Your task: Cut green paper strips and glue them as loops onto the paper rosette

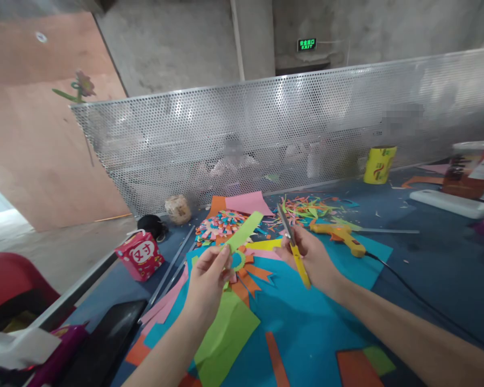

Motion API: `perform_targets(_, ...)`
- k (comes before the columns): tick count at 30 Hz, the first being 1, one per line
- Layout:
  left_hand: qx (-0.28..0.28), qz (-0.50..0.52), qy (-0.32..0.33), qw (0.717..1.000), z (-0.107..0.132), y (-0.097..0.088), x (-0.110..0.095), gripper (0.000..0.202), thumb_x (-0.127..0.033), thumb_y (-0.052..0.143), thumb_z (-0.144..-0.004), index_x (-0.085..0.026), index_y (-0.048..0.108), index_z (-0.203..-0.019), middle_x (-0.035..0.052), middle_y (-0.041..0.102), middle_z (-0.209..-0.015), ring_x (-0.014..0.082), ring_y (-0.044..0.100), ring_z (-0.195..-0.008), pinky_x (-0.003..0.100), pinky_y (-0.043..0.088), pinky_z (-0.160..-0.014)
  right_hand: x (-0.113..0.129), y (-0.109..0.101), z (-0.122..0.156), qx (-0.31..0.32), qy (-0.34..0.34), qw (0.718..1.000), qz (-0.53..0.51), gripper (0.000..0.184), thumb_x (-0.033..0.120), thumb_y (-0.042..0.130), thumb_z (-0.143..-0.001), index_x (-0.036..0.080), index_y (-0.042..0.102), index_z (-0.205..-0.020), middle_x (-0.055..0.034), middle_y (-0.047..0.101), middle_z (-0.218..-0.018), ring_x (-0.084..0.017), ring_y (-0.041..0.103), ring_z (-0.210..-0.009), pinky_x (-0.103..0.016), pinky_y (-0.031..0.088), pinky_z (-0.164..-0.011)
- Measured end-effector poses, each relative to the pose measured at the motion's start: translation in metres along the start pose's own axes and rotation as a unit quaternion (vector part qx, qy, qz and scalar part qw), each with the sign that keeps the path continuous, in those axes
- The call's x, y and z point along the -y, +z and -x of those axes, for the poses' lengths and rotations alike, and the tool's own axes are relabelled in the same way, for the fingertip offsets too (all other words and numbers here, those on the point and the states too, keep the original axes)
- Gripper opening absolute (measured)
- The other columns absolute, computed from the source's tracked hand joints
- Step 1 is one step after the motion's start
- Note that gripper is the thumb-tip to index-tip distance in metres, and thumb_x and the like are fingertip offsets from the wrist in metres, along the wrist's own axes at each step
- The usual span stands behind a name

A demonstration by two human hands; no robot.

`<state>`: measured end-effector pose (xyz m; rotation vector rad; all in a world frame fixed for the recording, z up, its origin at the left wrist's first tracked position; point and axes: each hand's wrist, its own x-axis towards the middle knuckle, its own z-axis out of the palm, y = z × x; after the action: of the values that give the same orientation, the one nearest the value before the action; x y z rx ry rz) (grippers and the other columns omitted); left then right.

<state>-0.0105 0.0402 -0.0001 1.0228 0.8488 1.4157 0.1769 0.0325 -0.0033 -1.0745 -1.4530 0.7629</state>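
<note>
My left hand (213, 274) pinches a light green paper strip (246, 230) that points up and away from me. In my right hand (311, 257) is a pair of scissors (299, 263) with yellow handles, blades upward and apart from the strip. Below both hands lies a large blue paper sheet (302, 322). Orange fringed paper pieces (256, 274) and a green paper ring (239, 260) lie between the hands. A green paper sheet (226, 333) is partly under my left forearm. Behind the strip sits a multicoloured paper-strip decoration (221, 224).
Shredded paper (306, 208) is heaped at the back. To the right lies a yellow glue gun (342, 236) with its cord. A red box (140, 255) and black phone-like slab (108, 338) are left. A perforated metal screen (210, 140) borders the table; a drink cup (471, 169) stands far right.
</note>
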Motion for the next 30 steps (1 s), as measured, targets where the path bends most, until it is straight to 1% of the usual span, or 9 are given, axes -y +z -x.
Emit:
perform_targets(3, 0.004, 0.006, -0.029, 1.000, 0.002, 0.004, 0.001, 0.029, -0.036, 0.072, -0.057, -0.017, 0.051, -0.060, -0.0082, 0.044, -0.046, 0.0034, 0.043, -0.042, 0.015, 0.036, -0.043, 0.005, 0.004, 0.004, 0.082, 0.022, 0.994, -0.072, 0.029, 0.033, 0.064, -0.063, 0.021, 0.039, -0.067, 0.0053, 0.046, -0.061, -0.009, 0.045, -0.051, -0.022, 0.040, -0.047)
perform_targets(5, 0.025, -0.028, -0.050, 0.998, 0.004, 0.006, 0.002, 0.030, -0.038, 0.072, -0.055, -0.016, 0.053, -0.062, -0.0057, 0.051, -0.049, 0.0044, 0.045, -0.045, 0.016, 0.037, -0.045, 0.005, 0.007, 0.005, 0.093, 0.040, 0.988, -0.117, 0.030, 0.035, 0.064, -0.063, 0.021, 0.038, -0.067, 0.0047, 0.048, -0.061, -0.010, 0.048, -0.051, -0.022, 0.041, -0.046)
perform_targets(10, 0.128, -0.188, -0.058, 0.972, 0.010, 0.010, 0.003, 0.027, -0.039, 0.069, -0.059, -0.016, 0.056, -0.066, -0.0021, 0.057, -0.048, 0.0079, 0.048, -0.041, 0.019, 0.034, -0.041, -0.002, 0.004, -0.004, -0.004, 0.037, 0.980, -0.194, 0.030, 0.033, 0.066, -0.060, 0.020, 0.040, -0.066, 0.0061, 0.045, -0.062, -0.007, 0.047, -0.049, -0.023, 0.041, -0.049)
perform_targets(12, 0.162, -0.223, -0.061, 0.959, 0.012, 0.011, 0.004, 0.025, -0.037, 0.068, -0.060, -0.016, 0.056, -0.064, -0.0010, 0.059, -0.049, 0.0094, 0.051, -0.042, 0.020, 0.035, -0.042, -0.003, 0.000, -0.007, -0.022, 0.042, 0.977, -0.206, 0.029, 0.032, 0.066, -0.059, 0.020, 0.041, -0.068, 0.0062, 0.045, -0.063, -0.007, 0.047, -0.049, -0.023, 0.040, -0.049)
perform_targets(14, 0.177, -0.249, -0.044, 0.951, 0.013, 0.011, 0.005, 0.022, -0.035, 0.067, -0.062, -0.016, 0.057, -0.063, 0.0001, 0.060, -0.053, 0.0100, 0.052, -0.046, 0.020, 0.036, -0.043, -0.002, -0.002, -0.008, -0.022, 0.043, 0.982, -0.181, 0.028, 0.030, 0.066, -0.059, 0.020, 0.041, -0.067, 0.0063, 0.045, -0.062, -0.008, 0.047, -0.050, -0.023, 0.040, -0.050)
perform_targets(16, 0.184, -0.276, -0.015, 0.943, 0.012, 0.009, 0.006, 0.019, -0.034, 0.064, -0.066, -0.016, 0.061, -0.068, 0.0020, 0.062, -0.061, 0.0112, 0.054, -0.053, 0.020, 0.038, -0.047, 0.002, -0.002, -0.007, -0.007, 0.031, 0.991, -0.129, 0.027, 0.029, 0.066, -0.058, 0.020, 0.041, -0.064, 0.0064, 0.043, -0.059, -0.008, 0.045, -0.051, -0.023, 0.039, -0.051)
perform_targets(19, 0.198, -0.308, 0.018, 0.930, 0.010, 0.006, 0.008, 0.018, -0.032, 0.059, -0.071, -0.016, 0.064, -0.076, 0.0041, 0.063, -0.066, 0.0130, 0.056, -0.060, 0.021, 0.040, -0.052, 0.005, 0.003, -0.003, 0.042, 0.017, 0.997, -0.056, 0.027, 0.029, 0.065, -0.058, 0.021, 0.041, -0.065, 0.0061, 0.043, -0.059, -0.008, 0.043, -0.052, -0.022, 0.039, -0.051)
perform_targets(23, 0.212, -0.349, 0.029, 0.912, 0.008, 0.002, 0.010, 0.015, -0.028, 0.056, -0.073, -0.016, 0.063, -0.071, 0.0039, 0.063, -0.064, 0.0125, 0.054, -0.056, 0.022, 0.040, -0.053, 0.003, 0.009, 0.003, 0.081, 0.015, 0.996, -0.024, 0.029, 0.032, 0.065, -0.058, 0.021, 0.041, -0.069, 0.0050, 0.044, -0.064, -0.009, 0.043, -0.055, -0.024, 0.041, -0.055)
perform_targets(30, 0.204, -0.399, 0.073, 0.891, 0.012, 0.006, 0.010, 0.016, -0.029, 0.053, -0.073, -0.016, 0.062, -0.070, 0.0023, 0.060, -0.062, 0.0119, 0.052, -0.057, 0.020, 0.038, -0.050, -0.002, 0.007, 0.005, 0.096, 0.004, 0.995, 0.021, 0.030, 0.036, 0.064, -0.060, 0.021, 0.042, -0.073, 0.0026, 0.047, -0.067, -0.014, 0.049, -0.063, -0.028, 0.044, -0.065)
